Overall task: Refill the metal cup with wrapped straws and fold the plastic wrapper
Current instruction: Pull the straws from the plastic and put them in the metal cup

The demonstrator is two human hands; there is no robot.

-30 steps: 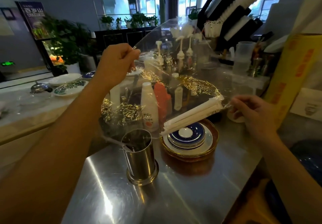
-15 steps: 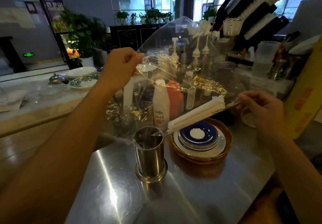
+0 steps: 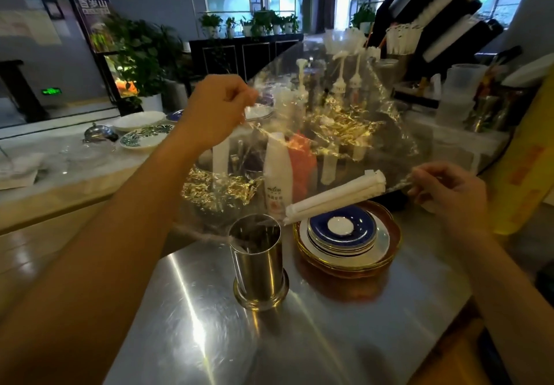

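Observation:
A clear plastic wrapper (image 3: 344, 108) with gold print hangs spread in the air above the counter. My left hand (image 3: 215, 111) pinches its upper left edge, and my right hand (image 3: 449, 195) pinches its lower right corner. Inside the wrapper lies a small bundle of white wrapped straws (image 3: 335, 197), tilted with its lower end pointing down toward the metal cup (image 3: 257, 261). The cup stands upright on the steel counter, and the wrapper's lower mouth hangs at its rim. The cup looks dark inside.
A stack of blue-and-white saucers on a brown plate (image 3: 347, 237) sits right of the cup. Squeeze bottles (image 3: 277, 174) and pump bottles stand behind the wrapper. A yellow roll (image 3: 524, 174) stands at the right. Plates (image 3: 144, 138) lie on the left counter.
The view has shifted slightly left. Both hands hold the wrapper as before, and the straw bundle has slid a little lower toward the cup.

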